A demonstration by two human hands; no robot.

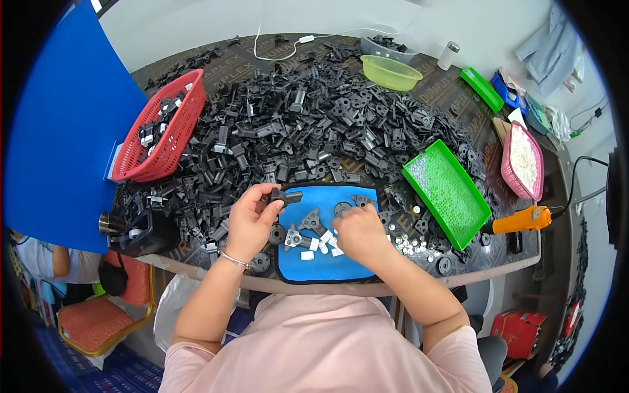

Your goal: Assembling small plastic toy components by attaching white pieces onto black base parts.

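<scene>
My left hand (252,219) is closed on a black plastic bracket (287,196), pinched between thumb and fingers above the left edge of a blue mat (301,267). Over the mat's right side my right hand (360,236) has its fingers curled downward, and whatever is in them is hidden. Just beyond its knuckles lie a black round disc (342,208) and another black bracket (360,199). Between my hands, more black brackets (310,221) rest on the mat beside several small white blocks (307,255).
Black parts (288,124) are heaped across the table. A red basket (190,124) stands left, a green tray (481,226) right, with small silver pieces (409,245) beside it. An orange power screwdriver (521,221) lies farther right, near a pink basket (538,173). A yellow-green bowl (391,73) sits at the back.
</scene>
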